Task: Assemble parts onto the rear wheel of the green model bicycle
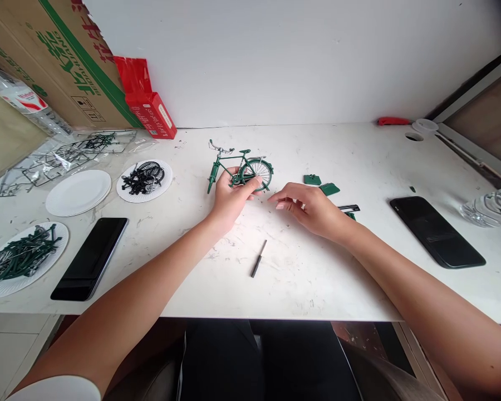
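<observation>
A small green model bicycle (229, 159) is in my left hand (234, 192), held by its lower frame and rear wheel with the thumb over the wheel. It has a rear wheel; no front wheel shows in its fork. To the right of the bicycle, my right hand (303, 205) is over the table with fingers apart and bent, apparently holding nothing. Beyond that hand lie two flat green parts (329, 189), and a black strip (349, 208) shows past the wrist. A small black screwdriver (258, 262) lies in front of me on the table.
At left are a plate of green bicycles (20, 256), a plate of black parts (144, 181), white plates (78, 192), a phone (89, 259) and part frames (67, 156). A red box (152, 114) stands behind. At right are another phone (437, 231) and a bottle (492, 207).
</observation>
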